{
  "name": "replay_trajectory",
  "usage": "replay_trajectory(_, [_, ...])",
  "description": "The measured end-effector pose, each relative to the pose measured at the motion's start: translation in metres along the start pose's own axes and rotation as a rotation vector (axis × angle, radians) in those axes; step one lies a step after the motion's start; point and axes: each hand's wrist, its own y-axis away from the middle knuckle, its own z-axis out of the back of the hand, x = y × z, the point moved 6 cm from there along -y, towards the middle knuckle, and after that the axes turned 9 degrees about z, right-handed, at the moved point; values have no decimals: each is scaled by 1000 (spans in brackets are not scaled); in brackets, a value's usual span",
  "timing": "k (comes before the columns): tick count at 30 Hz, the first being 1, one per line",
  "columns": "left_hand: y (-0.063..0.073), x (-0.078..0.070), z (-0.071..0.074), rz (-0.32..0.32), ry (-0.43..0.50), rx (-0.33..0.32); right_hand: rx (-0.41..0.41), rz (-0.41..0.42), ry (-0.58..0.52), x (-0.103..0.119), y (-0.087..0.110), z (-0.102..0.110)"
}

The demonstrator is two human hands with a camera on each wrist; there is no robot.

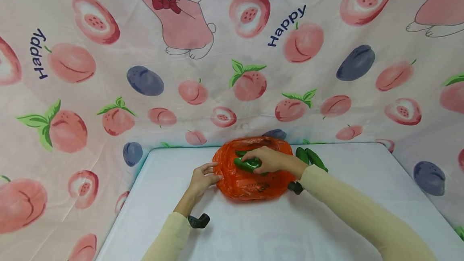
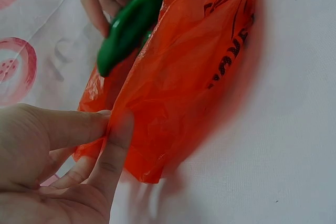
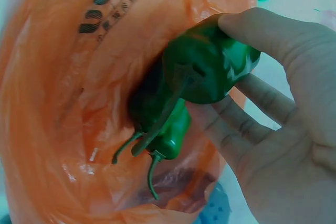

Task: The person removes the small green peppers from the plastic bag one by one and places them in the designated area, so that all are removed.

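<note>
Glossy green pepper (image 1: 247,165) at the mouth of an orange bag (image 1: 237,188)
Smooth and long-stemmed, it is gripped by the right hand (image 1: 268,159); the bag's left edge is pinched by the left hand (image 1: 200,179).

Stretches the left arm (image 1: 169,235) up and inward from the lower edge of the head view, and pinches with the left grip (image 1: 201,179), left thumb (image 2: 73,129) opposite left fingers (image 2: 107,166). Slants the right arm (image 1: 357,208) in from the lower right, and holds with the right grip (image 1: 268,159), farther forward, right thumb (image 3: 268,32) opposing bent right fingers (image 3: 268,98).
</note>
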Motion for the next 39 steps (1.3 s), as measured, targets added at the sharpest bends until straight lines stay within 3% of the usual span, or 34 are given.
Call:
replay_trajectory(12, [1,1,0,7,-3,-4,-103,39,16,12,1,20])
replay_trajectory(39, [2,-3,-2,-12,4,4,-221,25,21,9,11,34])
